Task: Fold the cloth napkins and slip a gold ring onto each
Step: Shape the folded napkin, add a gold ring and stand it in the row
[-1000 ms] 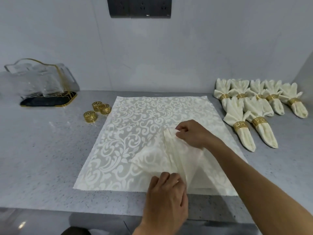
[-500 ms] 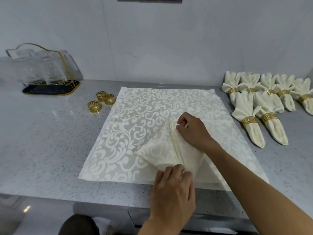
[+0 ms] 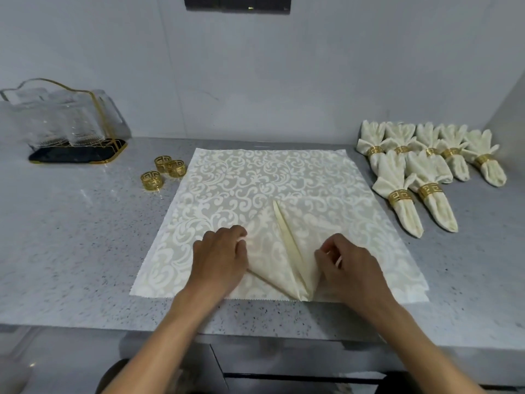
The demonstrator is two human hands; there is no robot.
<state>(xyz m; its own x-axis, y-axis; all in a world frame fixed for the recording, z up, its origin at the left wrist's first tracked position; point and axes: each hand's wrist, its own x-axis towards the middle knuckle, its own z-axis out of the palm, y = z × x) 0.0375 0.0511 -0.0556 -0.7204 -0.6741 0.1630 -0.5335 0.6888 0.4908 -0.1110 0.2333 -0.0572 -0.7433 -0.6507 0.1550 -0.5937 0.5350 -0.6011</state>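
A cream napkin (image 3: 272, 251) lies half folded on a large patterned cloth mat (image 3: 255, 177). It forms a pointed shape with a narrow raised fold down its middle. My left hand (image 3: 220, 258) rests on the napkin's left corner with fingers curled over the edge. At the right edge, my right hand (image 3: 350, 270) pinches the napkin. Three loose gold rings (image 3: 166, 170) sit left of the mat. Several finished napkins with gold rings (image 3: 420, 169) lie in a group at the right.
A clear glass holder with gold trim on a black tray (image 3: 61, 132) stands at the back left. The grey speckled counter (image 3: 71, 245) ends in a front edge just below my forearms. A wall runs along the back, with a dark socket panel (image 3: 237, 4) high on it.
My left hand moved from the napkin's near tip to its left corner. My right hand left the far point of the fold and came to the right edge. The napkin lies flatter.
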